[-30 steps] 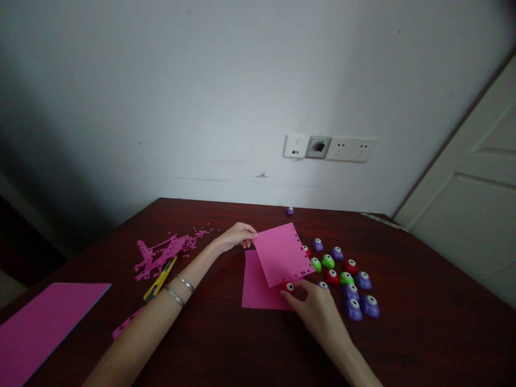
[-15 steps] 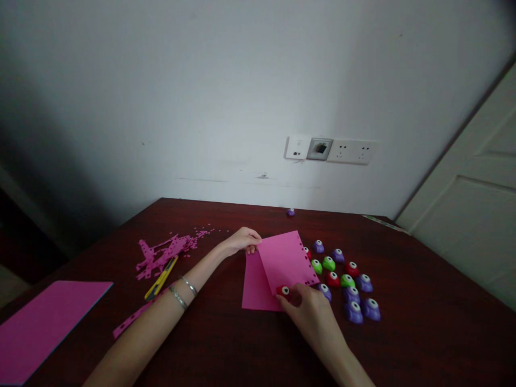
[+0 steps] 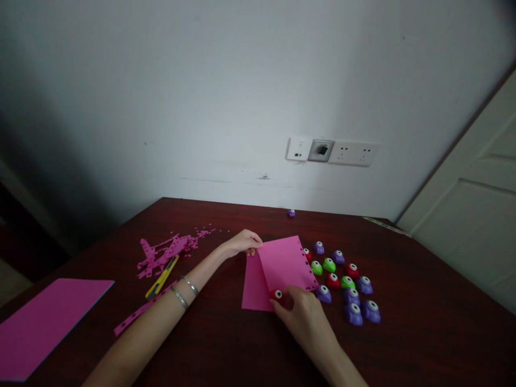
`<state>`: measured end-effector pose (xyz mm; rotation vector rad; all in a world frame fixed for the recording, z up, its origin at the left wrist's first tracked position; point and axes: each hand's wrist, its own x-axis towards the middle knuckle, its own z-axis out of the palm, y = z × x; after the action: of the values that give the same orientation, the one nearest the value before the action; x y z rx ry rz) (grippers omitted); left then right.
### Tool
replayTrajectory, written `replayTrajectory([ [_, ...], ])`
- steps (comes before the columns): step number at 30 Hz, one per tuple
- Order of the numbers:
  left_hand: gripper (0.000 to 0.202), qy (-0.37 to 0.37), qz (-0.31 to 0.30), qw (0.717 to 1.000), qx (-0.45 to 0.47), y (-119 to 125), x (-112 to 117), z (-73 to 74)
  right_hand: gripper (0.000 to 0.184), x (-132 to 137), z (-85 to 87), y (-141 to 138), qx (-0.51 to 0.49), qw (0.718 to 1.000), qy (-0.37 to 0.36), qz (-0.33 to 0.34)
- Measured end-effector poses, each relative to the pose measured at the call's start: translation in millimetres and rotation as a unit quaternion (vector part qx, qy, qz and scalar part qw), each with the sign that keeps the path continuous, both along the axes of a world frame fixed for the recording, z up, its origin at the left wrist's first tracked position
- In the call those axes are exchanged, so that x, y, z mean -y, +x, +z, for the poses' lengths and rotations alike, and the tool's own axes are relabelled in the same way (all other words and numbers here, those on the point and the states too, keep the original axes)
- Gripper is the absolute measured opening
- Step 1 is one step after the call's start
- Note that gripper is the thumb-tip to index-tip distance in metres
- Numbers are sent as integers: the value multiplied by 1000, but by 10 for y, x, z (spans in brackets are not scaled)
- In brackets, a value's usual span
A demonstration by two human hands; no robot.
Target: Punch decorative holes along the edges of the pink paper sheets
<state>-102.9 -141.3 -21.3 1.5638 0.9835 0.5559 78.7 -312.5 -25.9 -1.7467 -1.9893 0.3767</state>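
Note:
My left hand [image 3: 246,243] is closed, pinching the upper left corner of a pink sheet of paper [image 3: 282,264]. Small holes run along that sheet's right edge. Between the fingers of my right hand [image 3: 303,309] is a small red craft punch [image 3: 277,294], set at the sheet's lower left corner. Another pink sheet [image 3: 253,287] lies beneath, partly covered. Just right of the papers stand several more craft punches, among them a purple one [image 3: 323,293], a green one [image 3: 329,264] and a red one [image 3: 332,280].
Punched pink scraps [image 3: 169,252] and a yellow utility knife [image 3: 162,278] lie on the left of the dark table [image 3: 226,349]. A pink strip with holes [image 3: 139,316] is partly behind my left forearm. A pink stack [image 3: 44,322] lies at far left, and a lone purple punch [image 3: 291,213] by the wall.
My right hand and the red punch have shifted slightly left and down along the sheet's lower edge. My left hand keeps its pinch, and the sheet's upper edge sits slightly lower.

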Motion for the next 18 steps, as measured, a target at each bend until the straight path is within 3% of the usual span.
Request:
replayTrajectory([
  [12,19,13,-11,1000,-24,-99,-71,5,13,-31,166,-120,28,999,-21,19],
  [18,20,6,-25,999,-33,-156,-106,-20,12,-11,169,-234,41,999,-28,14],
])
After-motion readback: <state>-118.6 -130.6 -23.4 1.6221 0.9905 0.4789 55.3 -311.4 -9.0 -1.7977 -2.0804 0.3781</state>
